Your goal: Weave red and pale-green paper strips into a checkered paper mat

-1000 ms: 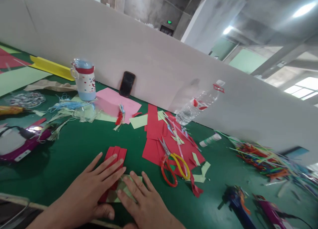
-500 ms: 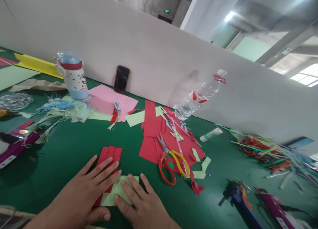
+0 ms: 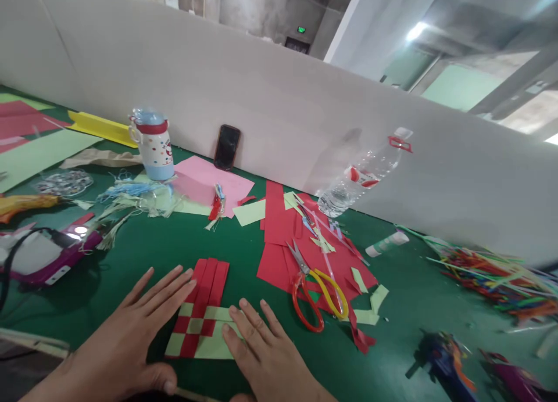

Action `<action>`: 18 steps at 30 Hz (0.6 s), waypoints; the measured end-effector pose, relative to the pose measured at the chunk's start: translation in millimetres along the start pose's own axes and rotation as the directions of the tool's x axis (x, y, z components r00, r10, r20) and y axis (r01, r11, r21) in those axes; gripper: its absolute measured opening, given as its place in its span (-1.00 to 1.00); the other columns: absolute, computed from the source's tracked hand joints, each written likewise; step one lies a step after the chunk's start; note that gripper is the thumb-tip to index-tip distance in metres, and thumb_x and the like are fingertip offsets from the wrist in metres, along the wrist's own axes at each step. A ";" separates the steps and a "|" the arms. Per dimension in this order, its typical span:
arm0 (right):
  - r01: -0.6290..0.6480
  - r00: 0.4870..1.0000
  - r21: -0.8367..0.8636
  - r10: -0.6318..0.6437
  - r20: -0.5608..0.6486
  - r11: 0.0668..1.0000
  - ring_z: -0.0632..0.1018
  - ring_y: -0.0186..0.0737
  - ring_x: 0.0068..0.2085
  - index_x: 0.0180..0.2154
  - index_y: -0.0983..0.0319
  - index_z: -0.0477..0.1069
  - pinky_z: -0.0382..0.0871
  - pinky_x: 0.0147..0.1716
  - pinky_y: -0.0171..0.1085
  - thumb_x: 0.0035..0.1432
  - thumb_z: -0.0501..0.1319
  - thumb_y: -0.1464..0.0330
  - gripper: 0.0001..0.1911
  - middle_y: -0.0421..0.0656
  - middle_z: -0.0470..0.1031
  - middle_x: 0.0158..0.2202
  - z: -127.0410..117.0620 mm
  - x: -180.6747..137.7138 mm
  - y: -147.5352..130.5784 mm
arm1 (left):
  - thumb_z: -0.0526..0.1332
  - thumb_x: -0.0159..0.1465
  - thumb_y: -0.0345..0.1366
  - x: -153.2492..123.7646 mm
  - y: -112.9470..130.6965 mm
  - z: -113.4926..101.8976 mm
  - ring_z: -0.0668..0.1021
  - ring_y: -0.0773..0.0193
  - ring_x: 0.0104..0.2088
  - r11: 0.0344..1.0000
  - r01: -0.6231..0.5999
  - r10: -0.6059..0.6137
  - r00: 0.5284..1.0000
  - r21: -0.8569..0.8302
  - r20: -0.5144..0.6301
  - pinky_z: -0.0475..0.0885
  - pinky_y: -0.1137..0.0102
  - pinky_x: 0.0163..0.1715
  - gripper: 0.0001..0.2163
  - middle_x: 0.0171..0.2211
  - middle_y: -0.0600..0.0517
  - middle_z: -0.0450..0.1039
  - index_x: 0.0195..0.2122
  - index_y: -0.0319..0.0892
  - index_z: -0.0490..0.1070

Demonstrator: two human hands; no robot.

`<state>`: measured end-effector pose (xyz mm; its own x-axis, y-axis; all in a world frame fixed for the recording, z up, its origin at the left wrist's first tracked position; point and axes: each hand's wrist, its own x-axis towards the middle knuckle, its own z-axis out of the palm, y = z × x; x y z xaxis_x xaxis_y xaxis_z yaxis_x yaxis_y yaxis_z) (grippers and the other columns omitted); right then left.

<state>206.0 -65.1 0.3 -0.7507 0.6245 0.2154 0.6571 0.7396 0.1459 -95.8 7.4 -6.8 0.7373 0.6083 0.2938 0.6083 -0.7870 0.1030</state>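
Observation:
Between my hands on the green table lies a piece of woven paper point(image 3: 197, 326), red strips crossed with pale green ones in a checker pattern. Its red strips point(image 3: 211, 277) stick out on the far side, and pale green paper extends to the right. My left hand point(image 3: 131, 326) is open beside the weave, with its fingertips at the left edge of the red strips. My right hand point(image 3: 265, 344) is open too, its fingertips resting on the pale green paper at the right. Scissors point(image 3: 311, 280) with red and yellow handles lie to the right, on red paper.
Red paper sheets point(image 3: 279, 233) and scraps lie ahead. Against the wall stand a cup point(image 3: 156, 152), a phone point(image 3: 227, 147) and a tilted water bottle point(image 3: 355, 178). A glue stick point(image 3: 387, 243) and coloured strips point(image 3: 497, 280) are at right, a purple device point(image 3: 65, 262) at left.
My hands have moved apart, with the left drawn off the red strips, uncovering the checkered weave between them. The whole view has shifted, so things sit farther right.

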 end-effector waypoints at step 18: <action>-0.030 0.999 0.046 0.030 0.015 0.998 0.02 -0.01 0.40 0.21 0.26 0.27 -0.35 0.36 0.13 0.40 0.02 0.29 -0.59 -0.08 0.23 0.33 20.0 -8.1 -4.8 | -0.05 0.27 0.28 24.5 12.1 24.9 0.18 0.03 0.35 0.989 -0.138 0.135 0.989 0.047 0.068 -0.47 0.03 0.32 -0.18 0.35 -0.06 0.14 0.41 -0.12 -0.13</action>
<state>207.6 -68.7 -21.5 -0.7318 0.6500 0.2050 0.6758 0.7311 0.0944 -63.1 15.3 -22.0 0.8307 0.5022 0.2402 0.5138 -0.8578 0.0165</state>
